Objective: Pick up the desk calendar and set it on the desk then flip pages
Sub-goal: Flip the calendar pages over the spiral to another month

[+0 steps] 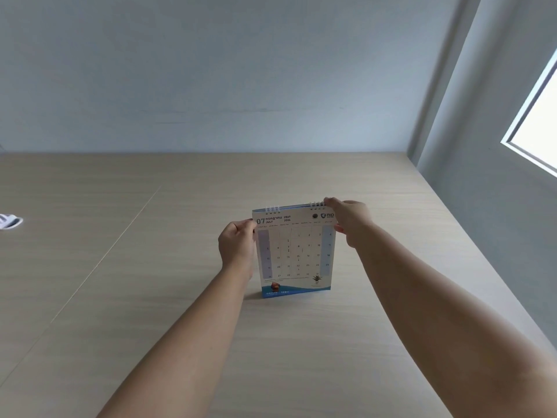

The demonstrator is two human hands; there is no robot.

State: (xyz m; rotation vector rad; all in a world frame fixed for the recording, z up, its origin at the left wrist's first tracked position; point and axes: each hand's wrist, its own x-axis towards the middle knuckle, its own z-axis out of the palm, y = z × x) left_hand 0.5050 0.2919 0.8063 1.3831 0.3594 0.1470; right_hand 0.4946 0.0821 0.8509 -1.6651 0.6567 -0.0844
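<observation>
Head view: desk calendar standing mid-frame on desk; left hand pinching its left edge, right hand gripping top-right corner, likely steadying for a flip.

A plain office or study room is showing here: a wide pale wood-grain desk is stretching back to a bare light-grey wall. Right of the desk, a window is letting in daylight. On the desk, a spiral-bound desk calendar is standing upright.
</observation>
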